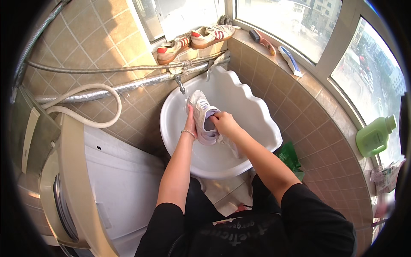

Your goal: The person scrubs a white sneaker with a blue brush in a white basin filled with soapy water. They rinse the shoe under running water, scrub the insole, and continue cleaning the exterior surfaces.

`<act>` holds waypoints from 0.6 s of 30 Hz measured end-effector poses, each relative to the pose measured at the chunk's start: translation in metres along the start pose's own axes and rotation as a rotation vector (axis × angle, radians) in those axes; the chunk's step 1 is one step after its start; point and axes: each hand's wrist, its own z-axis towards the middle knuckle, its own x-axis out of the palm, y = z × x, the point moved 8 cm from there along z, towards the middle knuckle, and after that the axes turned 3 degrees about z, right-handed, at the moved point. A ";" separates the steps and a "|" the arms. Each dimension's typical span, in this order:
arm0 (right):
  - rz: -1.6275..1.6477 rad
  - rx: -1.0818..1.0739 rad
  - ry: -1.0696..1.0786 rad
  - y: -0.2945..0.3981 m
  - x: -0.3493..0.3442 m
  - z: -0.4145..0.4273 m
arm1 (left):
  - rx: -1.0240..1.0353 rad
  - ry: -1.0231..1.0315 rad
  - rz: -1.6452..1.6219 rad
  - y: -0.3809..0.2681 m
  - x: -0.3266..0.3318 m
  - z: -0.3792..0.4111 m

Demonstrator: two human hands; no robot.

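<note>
A white sneaker (203, 119) with a lavender lining is held over a white ceramic basin (173, 135), its toe near the metal tap (180, 84). My left hand (191, 122) supports the shoe along its left side; a bracelet circles that wrist. My right hand (224, 123) grips the collar on the other side, fingertips partly hidden at the opening. Below my right forearm, another whitish thing (233, 148) lies in the basin, mostly covered, perhaps a second shoe. Whether water runs from the tap is hard to tell.
White sneakers with red stripes (212, 36) sit on the back ledge. A scrub brush (262, 42), a blue-and-white tube (290, 61) and a green jug (374, 136) line the windowsill. A washing machine (122, 180) stands left, below a looped hose (118, 106). A green plastic bag (290, 157) is right of the basin.
</note>
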 end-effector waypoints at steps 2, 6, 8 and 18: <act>-0.058 -0.098 0.071 -0.002 -0.001 0.002 | -0.008 0.051 -0.087 -0.012 -0.002 -0.003; -0.115 -0.147 -0.271 0.001 -0.011 0.022 | 0.047 0.036 -0.049 -0.011 0.031 -0.005; -0.085 -0.104 -0.024 0.016 0.000 -0.002 | 0.038 -0.008 -0.002 -0.017 -0.004 -0.009; 0.109 -0.046 0.163 -0.025 0.023 -0.011 | 0.022 -0.075 0.095 -0.019 -0.024 -0.008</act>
